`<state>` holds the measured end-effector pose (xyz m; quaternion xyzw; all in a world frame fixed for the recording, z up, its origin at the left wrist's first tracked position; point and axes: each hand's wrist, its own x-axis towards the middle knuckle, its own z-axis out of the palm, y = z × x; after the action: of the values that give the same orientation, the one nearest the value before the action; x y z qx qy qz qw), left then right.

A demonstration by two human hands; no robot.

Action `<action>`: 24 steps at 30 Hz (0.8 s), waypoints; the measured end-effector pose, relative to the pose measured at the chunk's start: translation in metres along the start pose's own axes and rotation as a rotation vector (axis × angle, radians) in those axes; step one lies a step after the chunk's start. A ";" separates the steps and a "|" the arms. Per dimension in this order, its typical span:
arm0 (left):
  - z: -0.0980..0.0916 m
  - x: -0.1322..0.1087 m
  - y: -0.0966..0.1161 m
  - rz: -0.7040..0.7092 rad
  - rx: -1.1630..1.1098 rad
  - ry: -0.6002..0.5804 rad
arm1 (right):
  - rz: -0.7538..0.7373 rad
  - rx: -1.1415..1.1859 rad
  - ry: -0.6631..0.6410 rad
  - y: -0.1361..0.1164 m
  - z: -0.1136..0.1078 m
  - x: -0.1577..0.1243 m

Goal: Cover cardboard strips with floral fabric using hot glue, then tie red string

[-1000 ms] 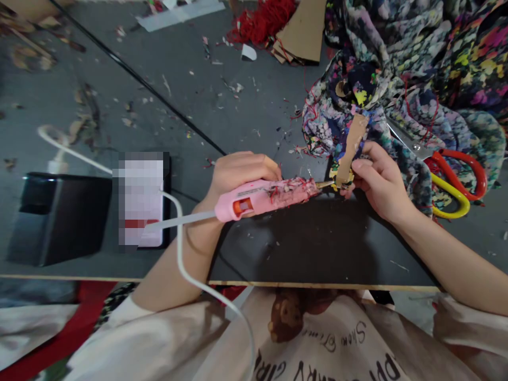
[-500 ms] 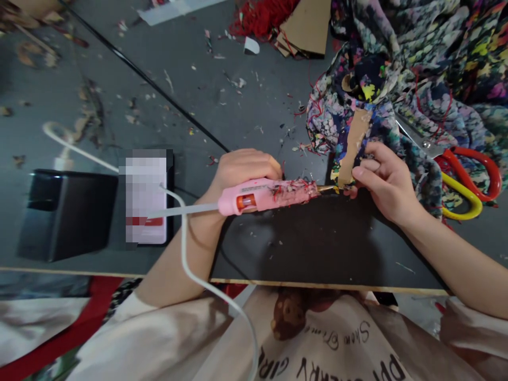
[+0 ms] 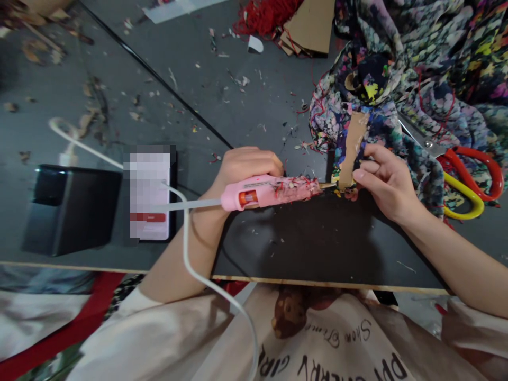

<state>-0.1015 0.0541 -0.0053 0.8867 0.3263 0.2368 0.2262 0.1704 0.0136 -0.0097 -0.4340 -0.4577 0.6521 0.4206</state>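
Our left hand (image 3: 251, 163) grips pink plastic glue gun (image 3: 273, 192); our right hand (image 3: 386, 182) pinches brown cardboard strip (image 3: 353, 148). Dark-grey tabletop (image 3: 301, 243) leaves room to its front edge.

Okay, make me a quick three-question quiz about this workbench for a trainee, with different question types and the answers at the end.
1. Multiple choice: what is in the left hand?
a) a hammer
b) a pink glue gun
c) a phone

2. True or false: one of the hands is gripping the scissors.

3. Fill in the blank: the metal nozzle points toward the brown strip held by the ____ hand.

Key:
1. b
2. False; the scissors lie loose, off to the right of the right hand.
3. right
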 end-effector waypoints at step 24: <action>0.000 0.003 0.000 0.222 0.023 0.112 | -0.049 -0.093 0.014 0.002 -0.002 -0.002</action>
<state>-0.0991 0.0560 -0.0045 0.9052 0.2409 0.3060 0.1699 0.1721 0.0120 -0.0113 -0.4461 -0.4950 0.6166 0.4193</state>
